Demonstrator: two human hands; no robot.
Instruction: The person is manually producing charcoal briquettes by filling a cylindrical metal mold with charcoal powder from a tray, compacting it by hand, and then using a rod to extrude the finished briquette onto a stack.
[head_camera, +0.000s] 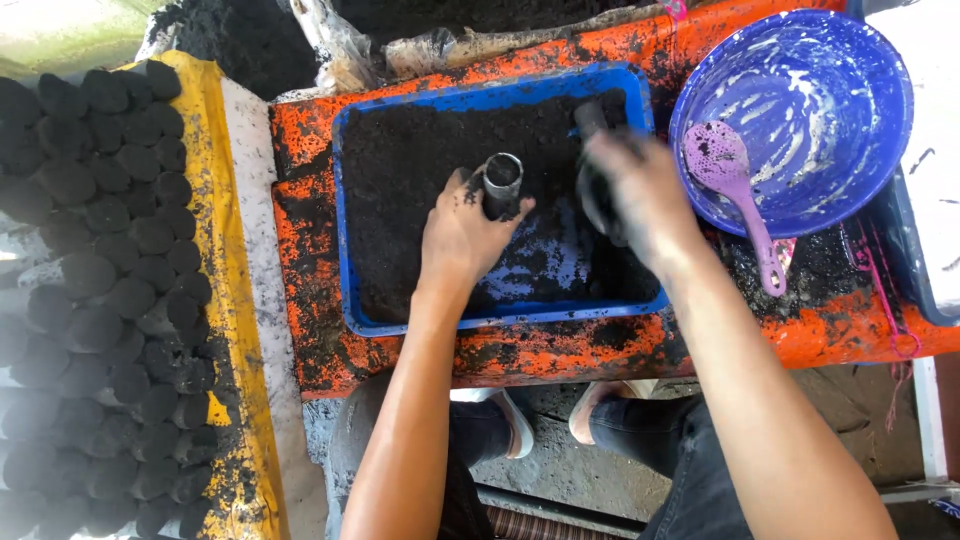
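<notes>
Right now the person's left hand (462, 232) has its fingers (515, 210) wrapped around a short metal tube (502, 183). The tube stands up straight in the blue tray (500, 318), with its open top showing just above the thumb. All around those fingers lies black, crumbly dirt (420, 160), which fills most of the tray. Close under the hand the blue bottom shows through.

The right hand (640, 195) is blurry. Its fingers are closed around a dark stick-like tool (590, 118), whose top end pokes out beyond the knuckles. That tool is near the tube but not touching it.

Just past the right hand sits a round blue bowl (880, 120) with white smears inside, and a purple scoop (730, 175) rests in it. Tray and bowl both sit on an orange tabletop (560, 355) dusted with black. Far off to the side of the left hand, many round black lumps (110, 250) lie in rows on a yellow sheet (215, 180).

It looks to me like the packing step: the tube is being filled with black dirt. I think the tube must be kept straight and held tight while the tool goes in at the open top, or the dirt may spill out the side.
</notes>
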